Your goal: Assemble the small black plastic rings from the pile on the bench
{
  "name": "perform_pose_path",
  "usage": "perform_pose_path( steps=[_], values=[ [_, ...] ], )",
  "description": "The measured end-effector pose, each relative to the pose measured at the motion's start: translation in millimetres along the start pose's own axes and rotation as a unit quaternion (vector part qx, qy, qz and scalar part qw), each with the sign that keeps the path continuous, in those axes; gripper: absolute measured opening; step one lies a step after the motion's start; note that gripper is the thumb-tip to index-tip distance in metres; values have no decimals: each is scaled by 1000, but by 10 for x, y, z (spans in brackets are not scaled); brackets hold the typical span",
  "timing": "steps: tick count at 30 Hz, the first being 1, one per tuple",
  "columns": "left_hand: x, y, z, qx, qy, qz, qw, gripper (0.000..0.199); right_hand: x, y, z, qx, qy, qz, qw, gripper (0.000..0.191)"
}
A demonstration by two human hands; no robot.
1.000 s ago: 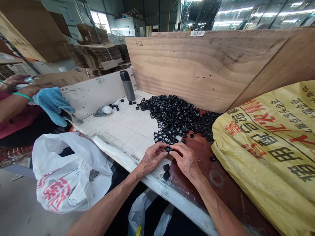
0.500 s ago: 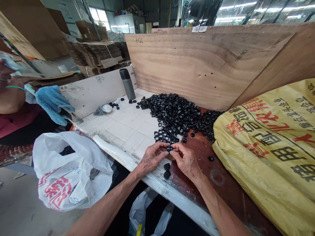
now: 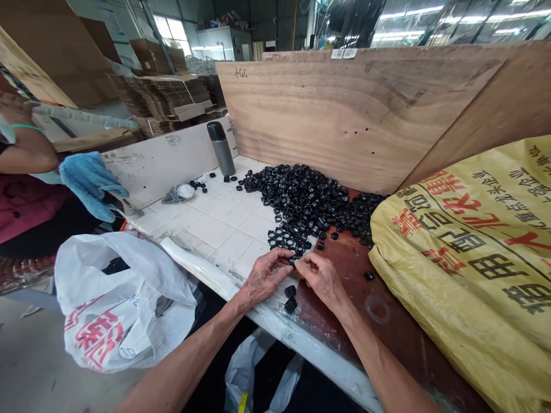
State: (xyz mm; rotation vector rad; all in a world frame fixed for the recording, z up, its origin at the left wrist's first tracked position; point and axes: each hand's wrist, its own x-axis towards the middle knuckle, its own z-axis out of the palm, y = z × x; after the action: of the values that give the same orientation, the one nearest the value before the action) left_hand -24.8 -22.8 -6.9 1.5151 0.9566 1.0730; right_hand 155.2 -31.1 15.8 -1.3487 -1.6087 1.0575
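L hand point(image 3: 266, 279) & R hand point(image 3: 322, 279), lower ctr of frame, both pinched one sm. blk part point(image 3: 293, 261) betw. fingertips. Two blk pcs point(image 3: 290, 304) lay just below. Blk heap point(image 3: 301, 192) sat mid-frame, beyond hands; grey flask point(image 3: 221, 154) stood upright, upper L of heap; yellow sack point(image 3: 456, 258) filled far R.

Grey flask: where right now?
Head view, left of centre: the grey flask stands on the white tabletop, near its far corner, left of the black parts heap.
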Motion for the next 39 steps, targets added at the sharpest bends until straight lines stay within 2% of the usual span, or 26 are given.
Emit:
perform_pose_path(
  steps=[5,8,11,13,16,20,22,24,27,29,31,35,39],
  values=[
    [3,-30,6,-19,3,-2,1000,29,10,-9,10,107,-16,70,992,32],
    [13,-59,8,-20,6,-7,1000,30,20,44,29,116,-12,68,991,24],
    [28,-60,9,-55,-1,-27,998,31,30,96,35,37,18,-32,999,16],
    [35,-55,9,-91,-4,-52,994,33,33,117,40,-28,46,-116,992,14],
    [32,-58,7,-105,-4,-55,993,34,34,157,59,-95,67,-164,980,14],
    [14,-64,2,-7,-10,15,1000,31,37,252,90,-205,49,-164,964,34],
    [9,-46,2,14,-17,28,999,29,33,276,96,-233,35,-159,959,39],
    [10,-18,4,-10,-22,12,1000,29,21,256,95,-226,42,-139,963,39],
    [13,16,9,-70,-13,-30,997,31,-4,171,84,-156,69,-113,979,29],
    [14,16,10,-99,-1,-40,994,32,-12,124,74,-117,63,-130,983,22],
    [14,2,10,-108,4,-38,993,32,-9,114,66,-123,54,-155,979,20],
    [14,-31,6,-94,8,-34,995,31,-3,131,62,-168,67,-130,975,40],
    [20,-42,0,-80,15,-33,996,30,-24,65,52,-128,49,-110,984,39]
  ],
)
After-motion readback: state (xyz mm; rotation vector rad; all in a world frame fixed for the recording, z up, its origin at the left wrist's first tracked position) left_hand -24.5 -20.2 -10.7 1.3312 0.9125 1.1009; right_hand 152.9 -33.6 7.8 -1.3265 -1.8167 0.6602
